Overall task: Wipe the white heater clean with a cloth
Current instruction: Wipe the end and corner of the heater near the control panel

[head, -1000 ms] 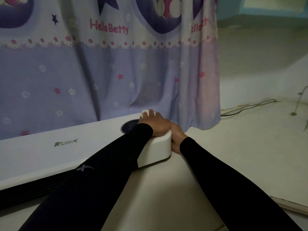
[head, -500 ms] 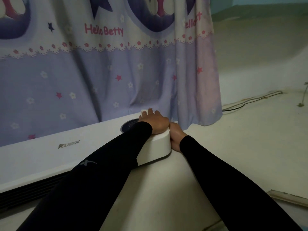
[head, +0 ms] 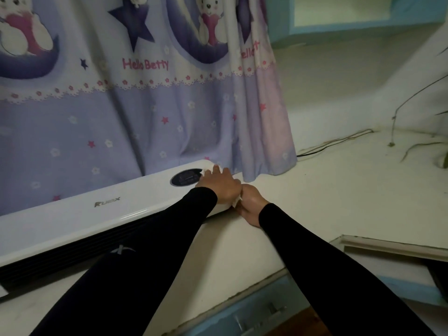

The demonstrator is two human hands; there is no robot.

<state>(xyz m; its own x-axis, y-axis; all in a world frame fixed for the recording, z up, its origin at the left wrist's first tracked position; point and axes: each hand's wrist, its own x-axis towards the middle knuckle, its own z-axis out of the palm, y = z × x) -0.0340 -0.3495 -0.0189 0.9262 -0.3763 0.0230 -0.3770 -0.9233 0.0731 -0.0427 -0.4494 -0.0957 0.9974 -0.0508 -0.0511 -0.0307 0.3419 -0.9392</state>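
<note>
The white heater point(head: 109, 214) lies lengthwise on a pale desk top point(head: 339, 195), with a dark round display point(head: 185, 178) near its right end and a black grille along its front. My left hand point(head: 220, 185) presses flat on top of that right end, just past the display. A white cloth point(head: 236, 202) lies under it; only small bits show at the fingertips and between my hands. My right hand point(head: 252, 204) is cupped against the heater's right end face, touching the left hand.
A purple printed curtain point(head: 145, 117) hangs right behind the heater and brushes its back edge. A dark cable point(head: 334, 141) runs along the wall at the back right, beside thin plant stems point(head: 397, 112). A blue drawer front point(head: 254, 311) sits below the desk edge.
Both hands stay at the heater's right end. The view has shifted, showing more of the desk's front edge and the drawer.
</note>
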